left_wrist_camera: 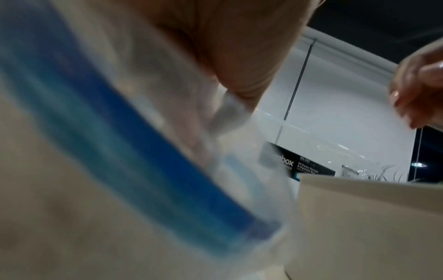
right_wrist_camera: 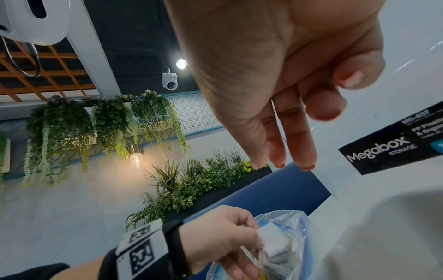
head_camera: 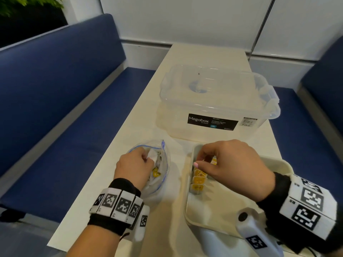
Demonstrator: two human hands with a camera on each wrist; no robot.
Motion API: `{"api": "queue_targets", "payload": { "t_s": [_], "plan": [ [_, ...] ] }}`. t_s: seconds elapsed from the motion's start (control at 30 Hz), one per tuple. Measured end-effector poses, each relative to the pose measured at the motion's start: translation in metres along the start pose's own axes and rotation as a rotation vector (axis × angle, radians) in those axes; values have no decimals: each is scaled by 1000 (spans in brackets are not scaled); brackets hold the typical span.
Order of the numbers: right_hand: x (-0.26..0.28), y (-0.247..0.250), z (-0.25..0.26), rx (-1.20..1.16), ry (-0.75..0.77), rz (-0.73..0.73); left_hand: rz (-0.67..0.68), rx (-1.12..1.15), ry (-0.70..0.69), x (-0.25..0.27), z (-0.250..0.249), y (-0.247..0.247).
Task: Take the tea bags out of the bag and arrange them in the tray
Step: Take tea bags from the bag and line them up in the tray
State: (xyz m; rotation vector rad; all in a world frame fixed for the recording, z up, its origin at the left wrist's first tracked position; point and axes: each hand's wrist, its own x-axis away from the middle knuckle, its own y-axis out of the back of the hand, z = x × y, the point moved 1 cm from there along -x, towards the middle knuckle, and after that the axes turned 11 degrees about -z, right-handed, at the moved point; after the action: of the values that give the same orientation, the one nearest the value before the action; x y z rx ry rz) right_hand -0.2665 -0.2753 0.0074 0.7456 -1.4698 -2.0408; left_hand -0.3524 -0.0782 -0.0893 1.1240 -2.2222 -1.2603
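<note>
My left hand point(head_camera: 148, 158) reaches into the clear zip bag point(head_camera: 165, 165) with the blue seal and pinches a white tea bag point(head_camera: 153, 156) at its mouth. The right wrist view shows that hand point(right_wrist_camera: 251, 240) holding the white tea bag point(right_wrist_camera: 273, 244) in the zip bag point(right_wrist_camera: 294, 223). More yellow-tagged bags point(head_camera: 155, 173) lie inside. My right hand point(head_camera: 206, 160) hovers over the far left corner of the cream tray point(head_camera: 213, 206), fingers point(right_wrist_camera: 307, 151) pointing down and holding nothing. A row of yellow-tagged tea bags point(head_camera: 198, 179) lies along the tray's left wall.
A clear lidded Megabox storage box point(head_camera: 213, 101) stands behind the bag and tray on the narrow cream table point(head_camera: 115, 210). Blue benches point(head_camera: 65, 108) run along both sides. The table's left edge is close to the zip bag.
</note>
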Motion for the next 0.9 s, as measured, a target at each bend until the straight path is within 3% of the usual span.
{"api": "queue_targets", "payload": {
  "t_s": [0.13,0.23,0.37,0.57,0.7,0.9],
  "plan": [
    [-6,-8,10,-51,48,22,-8,215,-1,8,6,13],
    [-14,-19,20,-130,131,52,15,518,51,13,3,20],
    [-23,-27,34,-298,233,73,206,1007,209,25,-11,26],
    [-26,-31,46,-368,241,47,418,1446,405,37,-23,25],
    [-25,-32,46,-398,141,-33,449,1545,436,43,-28,22],
    [-25,-30,44,-588,-37,-81,441,1474,392,46,-29,22]
  ]
}}
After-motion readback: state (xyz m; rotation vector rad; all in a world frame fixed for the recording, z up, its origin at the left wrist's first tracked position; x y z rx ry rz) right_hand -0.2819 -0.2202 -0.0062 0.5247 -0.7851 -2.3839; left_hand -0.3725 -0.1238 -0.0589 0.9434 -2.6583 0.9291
